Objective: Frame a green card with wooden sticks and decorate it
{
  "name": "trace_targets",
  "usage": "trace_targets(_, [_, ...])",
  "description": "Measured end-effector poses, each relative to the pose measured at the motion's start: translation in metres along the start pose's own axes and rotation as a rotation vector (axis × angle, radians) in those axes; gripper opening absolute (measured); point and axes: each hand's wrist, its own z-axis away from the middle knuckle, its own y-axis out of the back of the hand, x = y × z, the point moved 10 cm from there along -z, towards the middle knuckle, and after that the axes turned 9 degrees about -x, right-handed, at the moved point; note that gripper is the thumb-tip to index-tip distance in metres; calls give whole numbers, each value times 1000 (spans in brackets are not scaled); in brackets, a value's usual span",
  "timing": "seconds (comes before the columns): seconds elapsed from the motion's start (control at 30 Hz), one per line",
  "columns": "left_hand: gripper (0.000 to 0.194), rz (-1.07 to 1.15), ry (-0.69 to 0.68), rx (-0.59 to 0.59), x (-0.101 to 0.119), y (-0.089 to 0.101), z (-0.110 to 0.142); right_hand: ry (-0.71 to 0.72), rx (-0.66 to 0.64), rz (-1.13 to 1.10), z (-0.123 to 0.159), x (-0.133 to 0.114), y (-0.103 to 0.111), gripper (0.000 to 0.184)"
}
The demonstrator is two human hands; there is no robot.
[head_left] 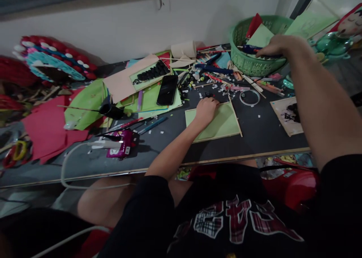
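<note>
Well, the left hand (207,108) touches a pale-green panel (219,124) (wood-edged); its grip and the right hand's (278,46) are unclear.

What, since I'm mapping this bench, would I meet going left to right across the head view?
Scissors → red paper → purple device → black phone → left hand → tape ring → right hand.
</note>
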Motion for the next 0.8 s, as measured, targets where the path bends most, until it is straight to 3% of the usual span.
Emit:
trace_targets(0.17, [30, 72, 19, -26, -4, 2, -2, -50, 2, -40, 20, -16, 19, 59])
trace_targets(0.3, [29, 170, -15, 21, -21, 9, -6, -242, -67, -16, 28, -1, 16, 45])
trace_targets(0.47, [30, 247, -11, 113, -43, 26, -10, -39, 139, 41, 66, -10, -13, 41])
trace_targets(0.63, [28, 168, -72, -38, -12, 15, -19, 5, 176, 43, 94, 12, -60, 37])
trace_targets(0.8, [23, 107, -65, -98, 5, 7, -23, 10, 176, 40, 94, 24, -71, 39])
